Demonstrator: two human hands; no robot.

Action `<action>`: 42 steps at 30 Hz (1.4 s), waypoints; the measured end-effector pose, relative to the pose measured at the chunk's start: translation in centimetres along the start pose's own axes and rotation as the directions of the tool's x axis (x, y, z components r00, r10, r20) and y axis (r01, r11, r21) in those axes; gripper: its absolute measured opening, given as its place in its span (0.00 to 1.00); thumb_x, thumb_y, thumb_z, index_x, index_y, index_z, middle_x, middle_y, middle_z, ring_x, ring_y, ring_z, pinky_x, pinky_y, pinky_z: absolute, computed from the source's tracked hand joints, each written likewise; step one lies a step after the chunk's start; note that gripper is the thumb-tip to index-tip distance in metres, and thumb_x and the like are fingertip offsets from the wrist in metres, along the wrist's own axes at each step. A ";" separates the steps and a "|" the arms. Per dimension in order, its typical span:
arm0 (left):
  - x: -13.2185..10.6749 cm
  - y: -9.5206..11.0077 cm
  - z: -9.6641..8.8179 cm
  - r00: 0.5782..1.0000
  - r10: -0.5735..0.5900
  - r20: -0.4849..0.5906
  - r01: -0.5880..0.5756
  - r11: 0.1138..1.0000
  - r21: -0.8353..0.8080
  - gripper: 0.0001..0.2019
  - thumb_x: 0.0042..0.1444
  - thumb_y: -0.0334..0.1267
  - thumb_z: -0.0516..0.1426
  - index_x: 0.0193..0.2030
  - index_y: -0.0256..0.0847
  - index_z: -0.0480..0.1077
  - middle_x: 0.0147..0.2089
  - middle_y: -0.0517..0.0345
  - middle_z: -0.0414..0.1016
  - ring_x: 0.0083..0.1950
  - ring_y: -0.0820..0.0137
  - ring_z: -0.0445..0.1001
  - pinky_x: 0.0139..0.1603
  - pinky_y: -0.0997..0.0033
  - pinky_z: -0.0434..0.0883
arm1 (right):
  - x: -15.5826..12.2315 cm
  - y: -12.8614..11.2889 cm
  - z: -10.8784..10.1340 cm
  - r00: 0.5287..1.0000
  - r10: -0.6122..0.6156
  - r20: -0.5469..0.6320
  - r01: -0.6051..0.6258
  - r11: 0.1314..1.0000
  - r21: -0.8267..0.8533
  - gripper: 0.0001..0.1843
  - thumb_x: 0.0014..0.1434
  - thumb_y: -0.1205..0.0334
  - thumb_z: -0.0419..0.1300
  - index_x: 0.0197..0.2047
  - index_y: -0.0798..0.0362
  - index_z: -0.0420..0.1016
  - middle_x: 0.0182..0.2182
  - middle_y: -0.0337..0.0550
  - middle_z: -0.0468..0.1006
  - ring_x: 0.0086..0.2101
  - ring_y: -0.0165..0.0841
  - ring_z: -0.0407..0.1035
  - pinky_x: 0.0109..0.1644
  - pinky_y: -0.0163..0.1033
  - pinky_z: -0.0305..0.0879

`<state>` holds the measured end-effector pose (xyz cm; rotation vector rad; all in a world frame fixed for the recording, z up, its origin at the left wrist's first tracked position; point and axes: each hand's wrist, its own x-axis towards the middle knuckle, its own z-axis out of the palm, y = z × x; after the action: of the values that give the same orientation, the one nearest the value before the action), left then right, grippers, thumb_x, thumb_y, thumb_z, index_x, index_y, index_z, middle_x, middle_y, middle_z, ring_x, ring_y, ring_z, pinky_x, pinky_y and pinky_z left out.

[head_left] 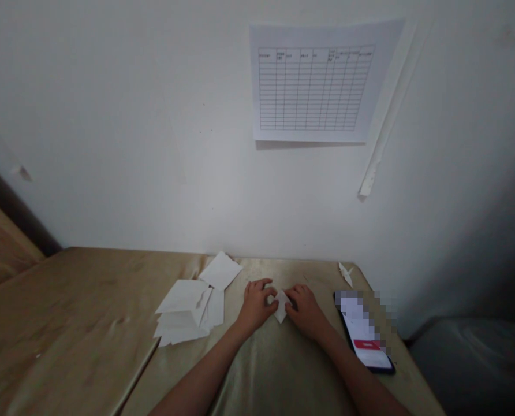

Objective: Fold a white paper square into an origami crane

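Observation:
A small folded piece of white paper [282,307], diamond-shaped, is between my two hands just above or on the tan surface. My left hand [257,303] pinches its left edge between thumb and fingers. On the other side, my right hand [301,306] grips the right edge, with fingers curled over it. Left of my hands lies a loose pile of white paper sheets [182,297], some with uneven edges. One squarish sheet [221,270] rests behind the pile, close to the wall.
A phone [364,332] with a lit, partly blurred screen lies right of my right arm. Behind it sits a small folded paper shape [345,274]. A printed table sheet [313,86] hangs on the white wall [131,144]. A dark rounded object [474,358] stands beyond the surface's right edge.

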<state>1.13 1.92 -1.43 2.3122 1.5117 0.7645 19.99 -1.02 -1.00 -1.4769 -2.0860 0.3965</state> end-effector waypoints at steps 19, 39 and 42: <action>-0.2 -0.3 -0.8 0.992 0.024 0.120 -0.025 1.000 0.007 0.18 0.46 0.40 0.70 0.46 0.43 0.78 0.65 0.47 0.69 0.67 0.48 0.64 0.71 0.40 0.53 | -0.3 0.8 -1.4 0.996 -0.062 0.061 0.055 0.993 0.103 0.12 0.61 0.64 0.59 0.46 0.52 0.79 0.47 0.47 0.79 0.51 0.38 0.69 0.62 0.45 0.57; -0.5 -0.7 -1.0 0.986 0.072 0.150 -0.073 0.997 -0.001 0.24 0.46 0.48 0.69 0.50 0.46 0.75 0.65 0.46 0.68 0.68 0.49 0.64 0.72 0.38 0.49 | 0.1 -0.3 -0.4 1.000 -0.013 0.018 0.013 0.999 -0.030 0.04 0.60 0.64 0.64 0.39 0.52 0.78 0.41 0.45 0.77 0.46 0.38 0.68 0.55 0.41 0.59; -0.6 -0.3 -1.1 0.983 0.055 0.176 -0.057 0.998 0.003 0.29 0.42 0.50 0.71 0.52 0.46 0.73 0.66 0.44 0.67 0.69 0.47 0.62 0.72 0.35 0.45 | 0.1 -0.1 -0.1 1.000 -0.003 0.001 0.003 1.000 -0.010 0.04 0.59 0.64 0.65 0.39 0.52 0.78 0.41 0.45 0.77 0.46 0.38 0.68 0.55 0.41 0.59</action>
<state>0.05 1.50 -0.81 2.3673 1.3809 0.5514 19.93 -0.99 -0.82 -1.4789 -2.0940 0.3865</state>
